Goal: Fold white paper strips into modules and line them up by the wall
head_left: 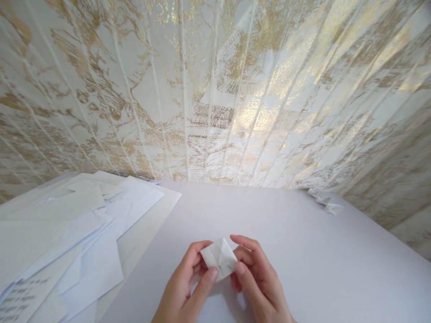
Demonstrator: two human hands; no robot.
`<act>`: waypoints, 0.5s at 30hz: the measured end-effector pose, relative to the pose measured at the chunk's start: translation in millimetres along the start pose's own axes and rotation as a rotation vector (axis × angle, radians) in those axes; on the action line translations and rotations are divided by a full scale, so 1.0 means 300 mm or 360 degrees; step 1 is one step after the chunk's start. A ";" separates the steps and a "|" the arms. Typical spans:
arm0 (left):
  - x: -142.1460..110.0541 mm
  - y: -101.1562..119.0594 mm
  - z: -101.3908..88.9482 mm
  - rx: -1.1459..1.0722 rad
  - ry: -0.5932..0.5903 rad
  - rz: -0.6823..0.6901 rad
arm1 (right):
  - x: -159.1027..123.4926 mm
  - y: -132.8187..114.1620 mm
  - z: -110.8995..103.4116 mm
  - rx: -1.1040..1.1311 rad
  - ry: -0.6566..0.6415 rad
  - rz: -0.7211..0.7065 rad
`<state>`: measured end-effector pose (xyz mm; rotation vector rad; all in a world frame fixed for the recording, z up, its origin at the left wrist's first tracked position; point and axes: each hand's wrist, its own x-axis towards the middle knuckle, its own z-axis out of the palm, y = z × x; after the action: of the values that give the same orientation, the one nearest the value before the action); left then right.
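Note:
A small square of folded white paper (220,256), creased through its middle and with a few dark marks near its lower edge, is held up between my two hands above the table. My left hand (190,282) pinches its left side, thumb on the front face and fingers behind. At the right corner, my right hand (259,278) grips the paper between thumb and fingers, its index finger raised clear of the top edge. The fingers behind the paper are partly hidden.
A messy stack of white paper sheets (97,242) covers the left side of the white table (303,251). Several small folded paper pieces (325,202) lie at the back right. Behind the table hangs a white and gold patterned curtain (202,89).

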<state>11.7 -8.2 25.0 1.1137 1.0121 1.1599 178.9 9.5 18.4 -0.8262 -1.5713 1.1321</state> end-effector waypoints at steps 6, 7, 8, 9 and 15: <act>0.014 0.008 -0.002 -0.0842 -0.0335 -0.0544 | 0.024 -0.028 -0.026 -0.0251 -0.0015 -0.0274; 0.009 0.012 0.004 -0.0939 -0.0441 -0.0658 | 0.025 -0.031 -0.026 -0.0274 -0.0071 -0.0302; 0.004 0.017 0.011 -0.1008 -0.0521 -0.0749 | 0.024 -0.034 -0.023 -0.0261 -0.0134 -0.0302; 0.000 0.021 0.016 -0.1058 -0.0559 -0.0814 | 0.021 -0.034 -0.019 -0.0220 -0.0182 -0.0271; 0.020 -0.003 0.002 -0.0713 -0.0464 -0.0511 | 0.006 -0.002 -0.007 -0.0182 0.0180 0.0070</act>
<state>13.1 -2.3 23.9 0.7047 0.6324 0.8752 180.5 11.4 19.6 -0.9881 -1.5415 1.0159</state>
